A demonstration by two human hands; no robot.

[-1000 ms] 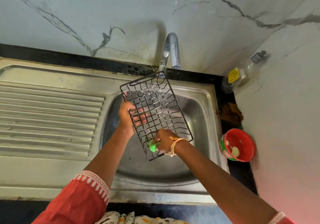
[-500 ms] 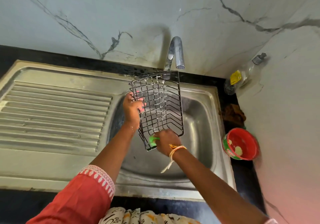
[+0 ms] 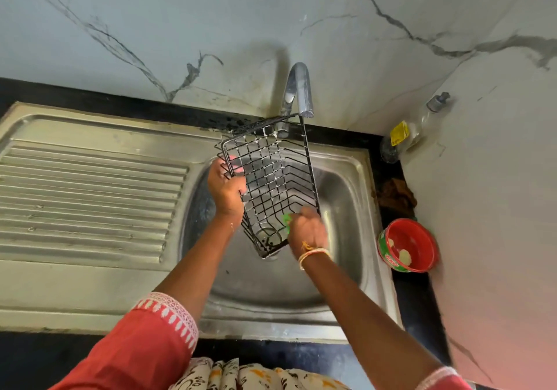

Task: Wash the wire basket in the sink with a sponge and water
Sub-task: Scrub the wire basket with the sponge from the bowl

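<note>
A person tilts a black wire basket [image 3: 272, 184] above the steel sink [image 3: 346, 196], just under the tap [image 3: 298, 91]. The left hand [image 3: 226, 189] has its fingers clamped on the basket's rim, while the right hand [image 3: 307, 230] has its fingers closed around a green sponge [image 3: 285, 219] at the lower end.

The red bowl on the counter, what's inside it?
Inside the red bowl lie two pale lumps, one near the left wall, one toward the front. What they are cannot be told. The near wall hides part of the bottom.
</note>
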